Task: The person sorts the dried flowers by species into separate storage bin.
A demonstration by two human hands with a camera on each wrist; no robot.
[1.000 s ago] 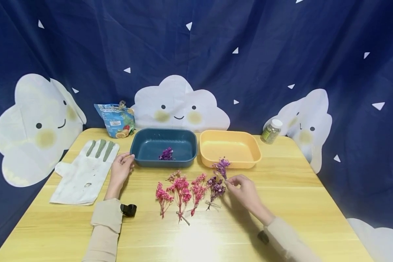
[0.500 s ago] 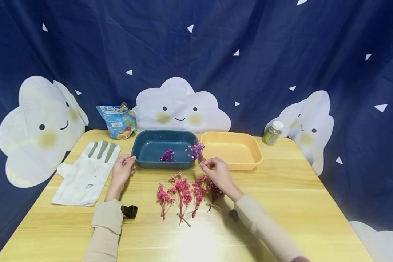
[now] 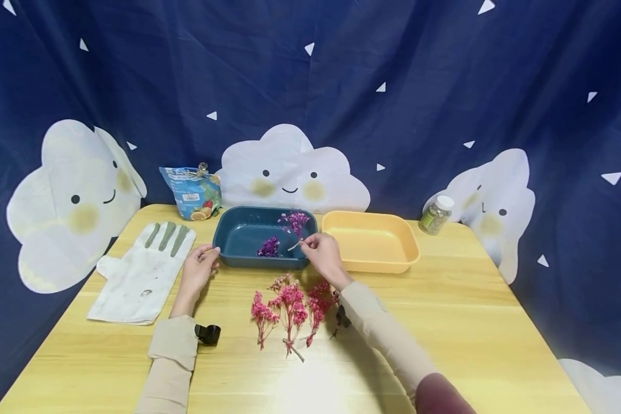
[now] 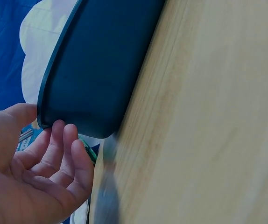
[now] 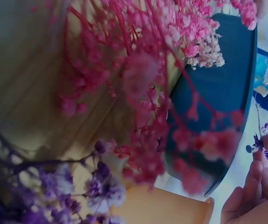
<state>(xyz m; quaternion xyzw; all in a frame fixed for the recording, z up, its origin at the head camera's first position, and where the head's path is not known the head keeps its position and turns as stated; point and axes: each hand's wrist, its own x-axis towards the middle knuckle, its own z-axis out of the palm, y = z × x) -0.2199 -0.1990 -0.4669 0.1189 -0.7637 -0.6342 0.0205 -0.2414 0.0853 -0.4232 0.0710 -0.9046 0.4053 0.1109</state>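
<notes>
My right hand (image 3: 325, 256) pinches the stems of a small bunch of purple dried flowers (image 3: 294, 222) above the right part of a dark blue plastic basin (image 3: 264, 262). Inside this basin lies another purple bunch (image 3: 269, 247). At the basin's left front corner my left hand (image 3: 198, 272) holds the rim; the left wrist view has its thumb at the edge and its fingertips against the outer wall (image 4: 92, 93). Several pink bunches (image 3: 291, 307) lie in front of the basin. A dark purple bunch (image 3: 336, 329) beside them is partly hidden by the right sleeve.
An orange-yellow basin (image 3: 372, 266) stands right of the blue one. A white glove (image 3: 134, 287) with green finger stripes lies at left. Behind it stands a blue bag (image 3: 192, 195) with a clip. A lidded jar (image 3: 436, 216) stands at the back right.
My right hand has carried the purple bunch up and left, from beside the flowers on the table to over the blue basin. The left hand has stayed at the rim.
</notes>
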